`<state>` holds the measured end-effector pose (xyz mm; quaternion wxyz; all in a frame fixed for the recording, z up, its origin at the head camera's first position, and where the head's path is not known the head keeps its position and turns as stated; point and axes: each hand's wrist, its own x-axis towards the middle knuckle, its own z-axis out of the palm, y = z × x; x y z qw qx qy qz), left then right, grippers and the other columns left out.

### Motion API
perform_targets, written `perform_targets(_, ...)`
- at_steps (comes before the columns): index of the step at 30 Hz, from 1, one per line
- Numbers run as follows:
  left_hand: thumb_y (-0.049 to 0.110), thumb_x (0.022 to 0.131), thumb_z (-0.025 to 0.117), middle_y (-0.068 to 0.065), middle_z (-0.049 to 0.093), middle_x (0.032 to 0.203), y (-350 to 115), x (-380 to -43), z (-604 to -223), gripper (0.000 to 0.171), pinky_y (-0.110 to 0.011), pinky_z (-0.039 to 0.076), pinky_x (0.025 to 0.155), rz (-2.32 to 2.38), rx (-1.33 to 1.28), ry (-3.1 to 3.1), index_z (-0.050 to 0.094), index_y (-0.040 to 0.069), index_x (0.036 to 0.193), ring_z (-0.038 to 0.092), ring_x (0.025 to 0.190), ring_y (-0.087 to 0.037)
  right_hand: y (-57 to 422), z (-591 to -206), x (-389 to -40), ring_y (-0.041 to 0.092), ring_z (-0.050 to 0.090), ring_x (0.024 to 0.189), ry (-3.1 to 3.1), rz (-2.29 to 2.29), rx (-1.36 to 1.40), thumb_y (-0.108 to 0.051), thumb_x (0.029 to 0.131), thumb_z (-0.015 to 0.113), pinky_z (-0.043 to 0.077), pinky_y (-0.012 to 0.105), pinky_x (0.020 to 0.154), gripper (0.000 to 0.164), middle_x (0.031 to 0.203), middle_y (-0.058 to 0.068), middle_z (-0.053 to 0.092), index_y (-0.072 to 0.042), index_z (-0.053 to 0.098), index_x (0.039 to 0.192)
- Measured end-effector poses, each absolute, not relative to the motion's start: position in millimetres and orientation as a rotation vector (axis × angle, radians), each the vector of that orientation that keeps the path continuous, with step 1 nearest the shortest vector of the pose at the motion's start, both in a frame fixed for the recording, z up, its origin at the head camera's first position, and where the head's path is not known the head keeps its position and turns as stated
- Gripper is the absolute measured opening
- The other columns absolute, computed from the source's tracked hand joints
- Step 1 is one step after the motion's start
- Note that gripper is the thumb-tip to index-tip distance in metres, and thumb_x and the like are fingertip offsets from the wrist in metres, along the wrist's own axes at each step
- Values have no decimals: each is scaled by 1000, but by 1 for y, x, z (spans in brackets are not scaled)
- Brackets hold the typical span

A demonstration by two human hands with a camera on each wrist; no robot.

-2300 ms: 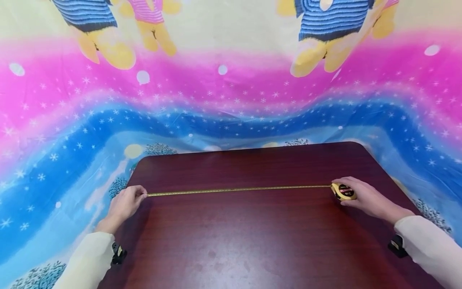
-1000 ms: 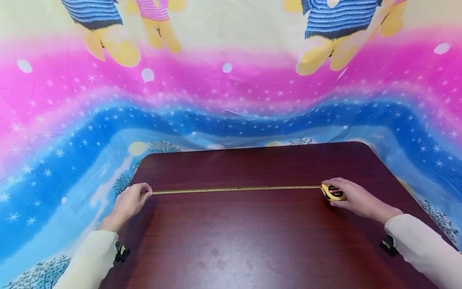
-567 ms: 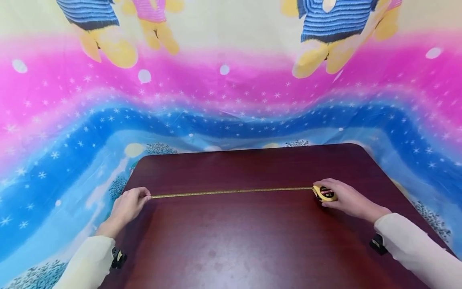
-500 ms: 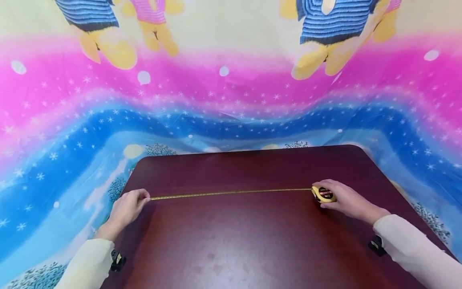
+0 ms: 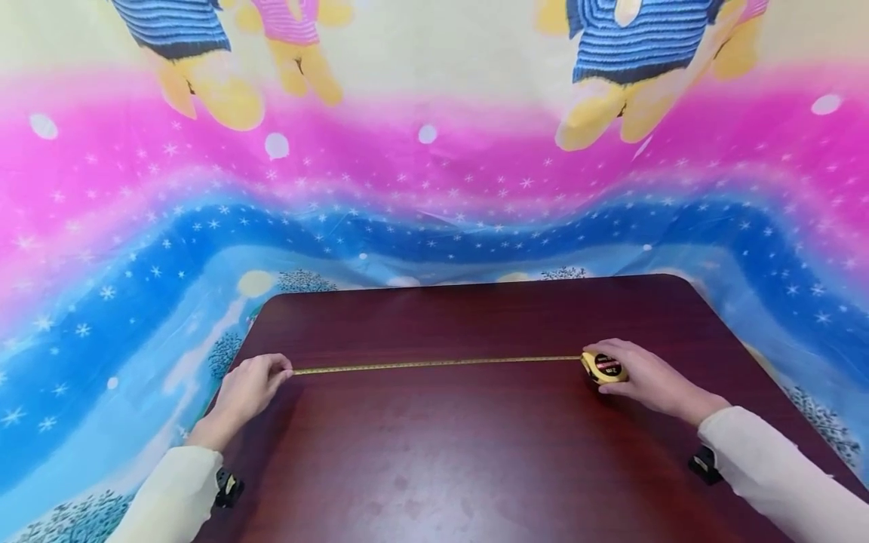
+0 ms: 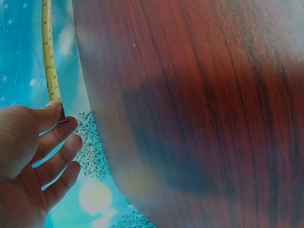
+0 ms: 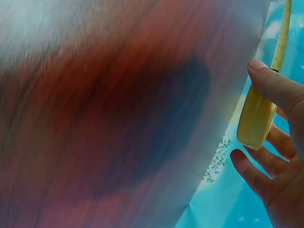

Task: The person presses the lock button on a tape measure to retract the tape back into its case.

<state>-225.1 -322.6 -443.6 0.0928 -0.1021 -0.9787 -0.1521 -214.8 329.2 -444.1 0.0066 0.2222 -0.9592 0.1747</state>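
A yellow tape measure [image 5: 604, 368] with a dark round label is gripped in my right hand [image 5: 655, 383], thumb on the near side. Its yellow blade [image 5: 434, 363] runs out to the left, stretched nearly straight above the table. At the far end, my left hand [image 5: 247, 388] pinches the metal end hook [image 6: 62, 117] between thumb and index finger; the other fingers are spread loosely, as the left wrist view shows. In the right wrist view the case [image 7: 256, 114] sits between thumb and fingers, with the blade leaving it at the top.
A dark reddish-brown table [image 5: 434, 452] with rounded corners lies beneath both hands. Behind it and at its sides hangs a printed cloth [image 5: 434, 166] in pink, blue and cream. Dark wrist cameras [image 5: 229, 488] are strapped below both cuffs.
My right hand has moved left with the tape measure case, so the stretch of blade between the hands is shorter. The left hand keeps its pinch on the end and has shifted slightly right.
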Motion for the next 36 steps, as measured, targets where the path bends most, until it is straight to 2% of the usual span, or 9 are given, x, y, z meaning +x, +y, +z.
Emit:
perform_targets(5, 17, 95, 70, -2, 75, 89, -322, -223, -443, 5, -43, 51, 63, -441, -308, -2898, 74, 15, 95, 63, 70, -16, 322, -450, -216, 34, 57, 121, -2997, 573, 691, -19, 82, 84, 51, 56, 97, 67, 136, 15, 59, -12, 55, 142)
perform_targets(13, 17, 96, 69, -1, 74, 86, -321, -223, -447, 5, -40, 49, 62, -440, -289, -2918, 74, 15, 93, 58, 66, -12, 316, -450, -220, 34, 56, 122, -3004, 581, 678, -18, 83, 83, 52, 56, 98, 66, 138, 15, 57, -14, 54, 142)
perform_targets(36, 16, 95, 69, 1, 73, 83, -315, -223, -451, 6, -43, 50, 61, -437, -291, -2918, 72, 17, 90, 61, 68, -14, 297, -449, -223, 33, 57, 122, -3009, 587, 668, -21, 83, 84, 52, 57, 99, 67, 138, 13, 59, -16, 55, 142)
